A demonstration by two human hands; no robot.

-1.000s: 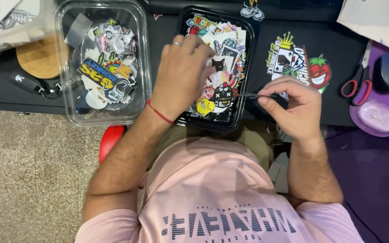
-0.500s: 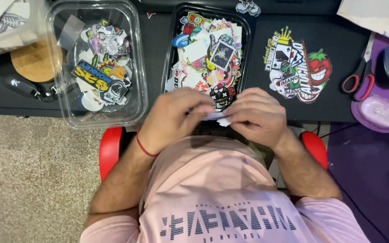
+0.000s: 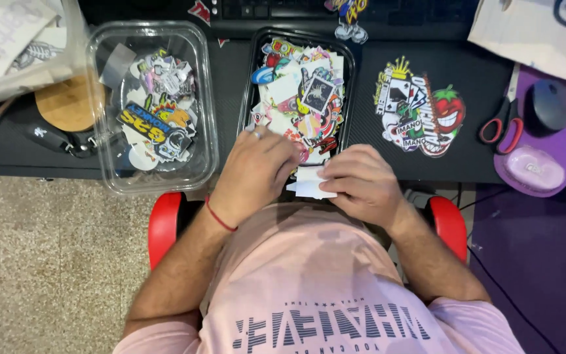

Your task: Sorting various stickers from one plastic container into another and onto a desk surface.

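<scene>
My left hand [image 3: 257, 172] and my right hand [image 3: 360, 183] meet at the desk's front edge, both pinching a small white-backed sticker [image 3: 310, 183] between them. Its printed face is hidden. Just beyond my fingers stands a black tray [image 3: 254, 78] heaped with colourful stickers. A clear plastic container [image 3: 206, 111] with more stickers sits to its left. A red cord circles my left wrist, and a ring shows on one finger.
Several large stickers [image 3: 419, 117] lie stuck on the black desk [image 3: 361, 124] right of the tray. Red-handled scissors [image 3: 500, 118], a mouse [image 3: 547, 105] and a purple pad [image 3: 558, 151] are at far right. A round wooden coaster [image 3: 67, 105] lies at left. Red chair arms flank me.
My left hand left the black tray and drew back to the desk edge; my right hand came in to join it. Both now hold the white-backed sticker.
</scene>
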